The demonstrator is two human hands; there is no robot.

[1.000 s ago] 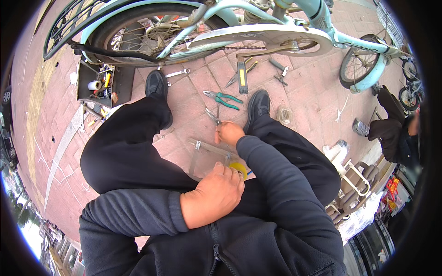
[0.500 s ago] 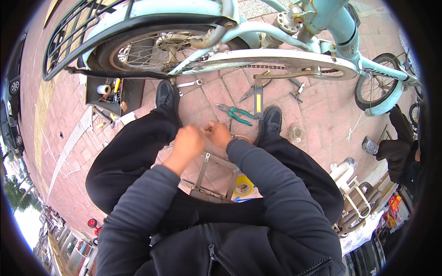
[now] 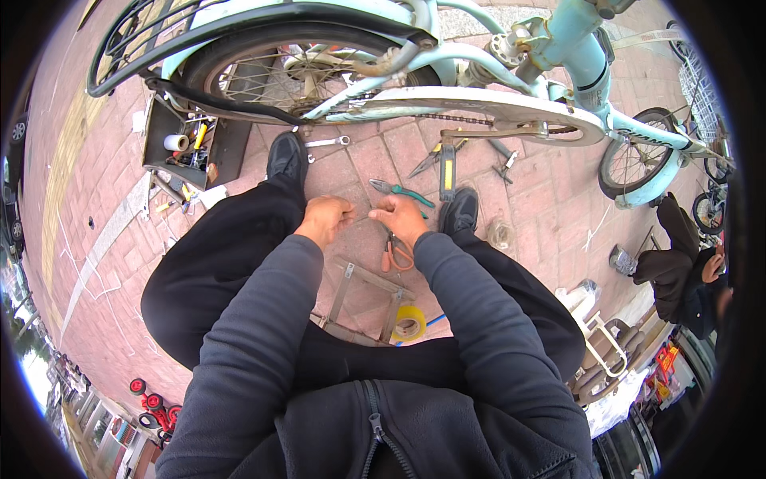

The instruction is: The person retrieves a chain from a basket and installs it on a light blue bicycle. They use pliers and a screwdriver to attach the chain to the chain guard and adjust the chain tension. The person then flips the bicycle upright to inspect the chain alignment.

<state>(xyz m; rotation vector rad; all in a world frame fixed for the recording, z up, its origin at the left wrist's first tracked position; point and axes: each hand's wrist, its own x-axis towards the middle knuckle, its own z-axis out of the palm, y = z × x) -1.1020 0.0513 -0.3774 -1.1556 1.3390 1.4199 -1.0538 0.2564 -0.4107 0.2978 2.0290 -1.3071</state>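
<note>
My left hand (image 3: 325,219) and my right hand (image 3: 400,219) hang over the paving between my feet, a small gap between them. The left one's fingers are curled together, and the right one's thumb and fingers are pinched. Whatever either holds, if anything, is too small to make out. Just beyond the right hand lie green-handled pliers (image 3: 401,191) on the bricks. An orange-handled hand tool (image 3: 396,254) lies below that hand, partly hidden by it. Farther off stands a light blue bicycle (image 3: 455,56), its pedal (image 3: 448,172) hanging close to my right shoe (image 3: 459,209).
A toolbox (image 3: 231,160) stands left of my left shoe, a wrench (image 3: 327,143) right of it. A metal frame (image 3: 341,291) and yellow tape roll (image 3: 409,322) lie between my legs. Long-nosed pliers (image 3: 425,164) lie near the pedal. Another person (image 3: 674,263) sits at right.
My hands have moved apart and slightly toward the bicycle; before, their fingers nearly met. The orange-handled tool shows more now. The whole view has shifted a little.
</note>
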